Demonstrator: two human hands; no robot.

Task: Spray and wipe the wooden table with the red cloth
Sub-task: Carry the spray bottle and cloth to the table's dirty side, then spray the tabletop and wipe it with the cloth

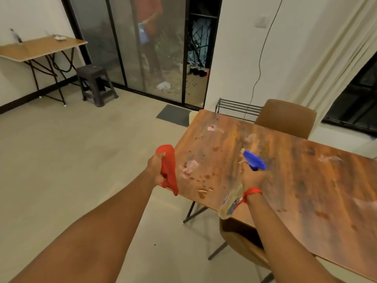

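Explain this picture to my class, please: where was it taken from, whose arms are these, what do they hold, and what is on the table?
There is no machine here. A person wears one wide-angle camera on the head, looking forward and down, so the two bare arms reaching in from the bottom are the wearer's own.

The left hand grips a bunched red cloth, held in the air beside the table's edge. The right hand holds a clear spray bottle with a blue trigger head above the brown wooden table; a red string is tied round that wrist.

On the tabletop lie dark spots, small wet patches and pale pinkish smears. Brown chairs stand at the table.
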